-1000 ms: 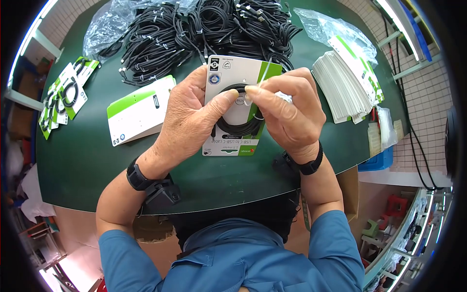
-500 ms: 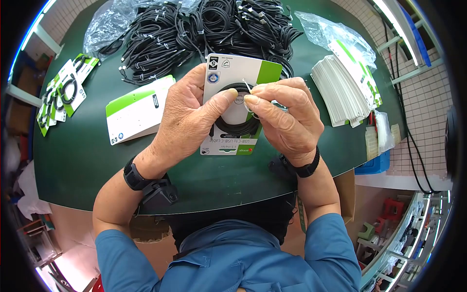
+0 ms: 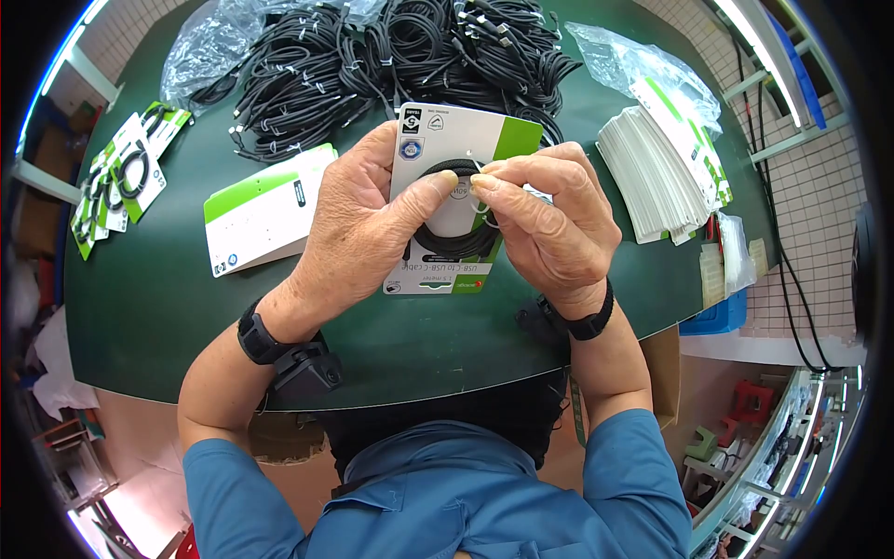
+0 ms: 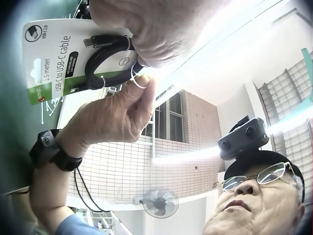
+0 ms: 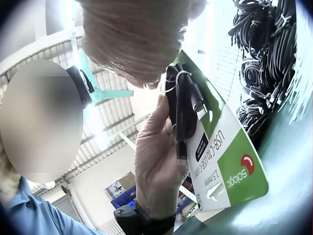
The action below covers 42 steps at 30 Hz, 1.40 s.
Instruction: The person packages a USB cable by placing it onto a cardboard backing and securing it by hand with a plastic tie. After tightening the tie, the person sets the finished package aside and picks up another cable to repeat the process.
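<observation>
In the head view my left hand [image 3: 358, 219] grips a white and green printed card [image 3: 515, 140], its thumb pressing a coiled black USB-C cable [image 3: 456, 247] against the card's face. My right hand [image 3: 559, 219] is at the coil's right side, thumb and forefinger pinching a thin white cable tie [image 4: 133, 77]. The tie loops round the coil, as the left wrist view shows. A second white tie [image 4: 103, 81] circles the coil lower down. In the right wrist view the cable's plug [image 5: 197, 104] lies over the card near its printed text.
A large heap of black cables [image 3: 298, 84] lies at the back between plastic bags [image 3: 200, 56]. Blank cards [image 3: 265, 219] are stacked at left, with more [image 3: 643, 177] at right. Carded cables [image 3: 135, 177] lie far left. A blue bin [image 3: 717, 315] sits by the right edge.
The tie's long end, earlier standing up past the right fingers, now shows only as a short tip above the coil. The right fingertips shifted slightly; the left hand keeps its hold on the card.
</observation>
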### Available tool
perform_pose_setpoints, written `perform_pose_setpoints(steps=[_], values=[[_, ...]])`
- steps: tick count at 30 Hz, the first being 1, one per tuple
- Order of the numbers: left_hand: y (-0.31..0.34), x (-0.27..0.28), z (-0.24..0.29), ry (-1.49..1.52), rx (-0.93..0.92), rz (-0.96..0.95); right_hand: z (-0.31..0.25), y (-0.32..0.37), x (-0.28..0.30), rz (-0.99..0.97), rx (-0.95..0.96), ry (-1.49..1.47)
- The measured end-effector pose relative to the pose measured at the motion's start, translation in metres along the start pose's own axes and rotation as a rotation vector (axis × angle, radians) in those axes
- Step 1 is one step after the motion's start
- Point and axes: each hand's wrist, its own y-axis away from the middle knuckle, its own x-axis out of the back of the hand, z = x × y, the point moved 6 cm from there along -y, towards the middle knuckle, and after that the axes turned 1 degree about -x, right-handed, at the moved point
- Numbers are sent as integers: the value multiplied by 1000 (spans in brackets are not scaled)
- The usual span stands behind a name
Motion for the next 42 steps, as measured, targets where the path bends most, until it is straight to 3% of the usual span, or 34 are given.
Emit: perform_pose_setpoints(steps=[11, 14, 17, 34, 42], values=[[5, -4, 1, -78, -61, 23, 6, -5, 1, 35, -35, 1], [6, -5, 3, -255, -80, -6, 10, -7, 2, 20, -71, -19], [6, -3, -2, -263, -96, 5, 11, -10, 1, -57, -76, -43], [5, -3, 1, -189, -58, 19, 11, -10, 1, -96, 7, -43], [5, -2, -5, -332, -76, -12, 24, -8, 3, -224, -127, -136]])
